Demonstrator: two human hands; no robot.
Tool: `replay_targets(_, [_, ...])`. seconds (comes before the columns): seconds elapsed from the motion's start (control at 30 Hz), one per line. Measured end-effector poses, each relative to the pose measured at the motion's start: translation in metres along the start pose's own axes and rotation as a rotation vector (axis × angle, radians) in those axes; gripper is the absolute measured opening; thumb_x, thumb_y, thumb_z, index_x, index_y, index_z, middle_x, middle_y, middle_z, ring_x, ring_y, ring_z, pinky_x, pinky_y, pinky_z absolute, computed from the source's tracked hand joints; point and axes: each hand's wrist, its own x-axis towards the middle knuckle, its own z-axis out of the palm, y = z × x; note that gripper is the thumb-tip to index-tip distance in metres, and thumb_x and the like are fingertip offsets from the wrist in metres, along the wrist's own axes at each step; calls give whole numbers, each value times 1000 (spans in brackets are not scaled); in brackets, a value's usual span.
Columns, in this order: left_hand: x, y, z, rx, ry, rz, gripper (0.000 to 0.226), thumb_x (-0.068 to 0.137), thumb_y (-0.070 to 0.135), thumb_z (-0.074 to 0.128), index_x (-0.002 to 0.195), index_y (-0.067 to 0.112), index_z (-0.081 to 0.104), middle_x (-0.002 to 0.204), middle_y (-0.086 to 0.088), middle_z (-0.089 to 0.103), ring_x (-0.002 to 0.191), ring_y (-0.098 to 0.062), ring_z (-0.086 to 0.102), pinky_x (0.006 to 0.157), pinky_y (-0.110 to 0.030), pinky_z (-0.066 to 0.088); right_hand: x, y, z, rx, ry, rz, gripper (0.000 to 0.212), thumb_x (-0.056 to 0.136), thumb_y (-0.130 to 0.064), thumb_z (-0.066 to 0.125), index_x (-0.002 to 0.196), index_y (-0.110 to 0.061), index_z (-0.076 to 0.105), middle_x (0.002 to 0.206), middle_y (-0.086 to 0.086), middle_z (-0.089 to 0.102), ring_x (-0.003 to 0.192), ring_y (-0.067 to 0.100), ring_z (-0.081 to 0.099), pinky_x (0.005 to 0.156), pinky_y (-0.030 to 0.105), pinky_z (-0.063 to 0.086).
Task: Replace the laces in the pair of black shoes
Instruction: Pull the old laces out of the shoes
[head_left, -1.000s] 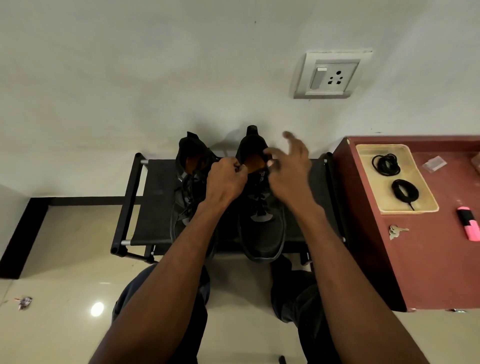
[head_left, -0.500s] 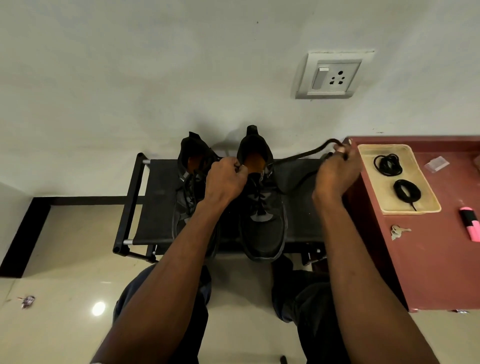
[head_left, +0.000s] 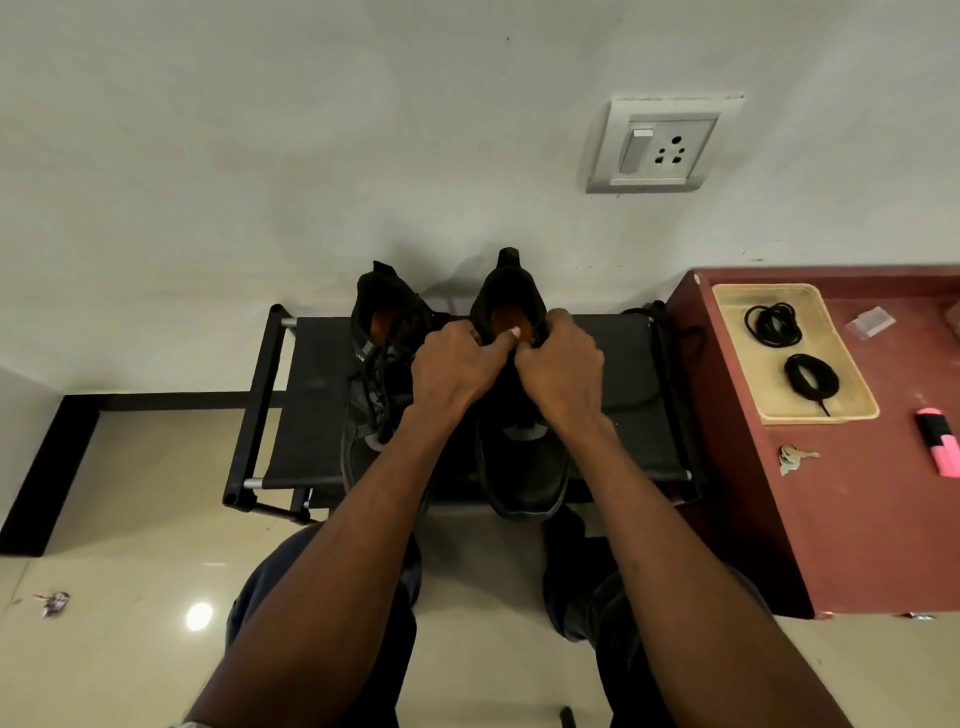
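Both hands (head_left: 511, 364) pinching, apparently lace | right shoe (head_left: 522, 467) beneath grip

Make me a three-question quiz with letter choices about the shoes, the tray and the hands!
1. Where do the black shoes stand?
A. on the black rack
B. on the red table
C. on the floor

2. How many lace bundles lie in the tray?
A. one
B. two
C. four

3. What are the hands doing?
A. resting on the knees
B. holding the keys
C. working at the right shoe's top

Answers:
1 A: both shoes sit on the rack.
2 B: two black coils lie there.
3 C: left hand and right hand meet at its opening.
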Motion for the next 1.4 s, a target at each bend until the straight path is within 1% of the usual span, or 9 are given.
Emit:
replay_targets(0.17, [6,-6,-2,-77,-79,49,40,89,29,65,58,12,47,53,-7,49,47,-21,49,50,-35,43,5,3,-15,77,-49,26,28,87,-17,60,115,-15,56,91,1,60,83,24,56,71,32,42])
replay_targets(0.37, [4,-14,-10,-201,-147,5,35,95,17,63,76,-11,59,59,-26,61,37,-20,53,55,-36,54,17,20,-19,595,-41,375,35,80,7,54,106,-16,53,79,7,65,73,26,63,67,45,56])
replay_targets(0.47, [5,-16,-12,-227,-139,-2,29,95,20,65,78,-3,64,59,-20,64,38,-17,55,54,-29,52,12,18,-20,454,-86,221,41,82,-5,64,118,-23,54,97,0,66,88,24,67,77,43,56])
replay_targets(0.57, [4,-13,-9,-213,-71,48,27,96,22,63,77,3,65,59,-13,63,44,-20,59,50,-31,50,6,15,-17,154,-117,-168,36,88,-11,67,124,-18,63,132,3,52,119,20,52,94,20,43])
replay_targets(0.7, [6,-8,-2,-147,-10,96,31,94,23,64,66,10,58,60,-4,58,53,-18,55,52,-29,43,-3,12,-2,-216,-277,-359,26,95,-12,56,117,-7,70,162,14,21,147,33,13,118,50,24])
replay_targets(0.9, [8,-10,-2,-71,-32,125,31,92,25,61,69,6,59,61,-7,58,52,-21,51,51,-34,42,8,11,-12,-149,-369,-313,16,95,-6,61,104,-1,72,161,10,23,147,31,14,113,30,22])
replay_targets(1.13, [13,-14,-10,-69,-11,150,25,93,24,61,75,6,64,68,-10,65,64,-28,62,66,-46,56,5,15,-6,201,-139,-115,11,94,-1,53,84,-5,55,137,9,52,119,18,57,83,10,41])
replay_targets(1.27, [15,-16,-13,-117,-2,118,26,93,24,63,75,5,64,71,-13,68,68,-29,66,69,-48,57,3,13,4,687,-71,275,27,94,-5,57,67,-9,54,86,14,65,95,27,69,81,42,57])
replay_targets(1.4, [11,-13,-11,-110,-8,99,25,93,23,63,75,7,64,68,-10,66,65,-27,65,64,-40,55,1,3,-9,306,-1,-75,12,96,-8,57,104,-11,65,123,2,56,97,5,57,92,30,50])
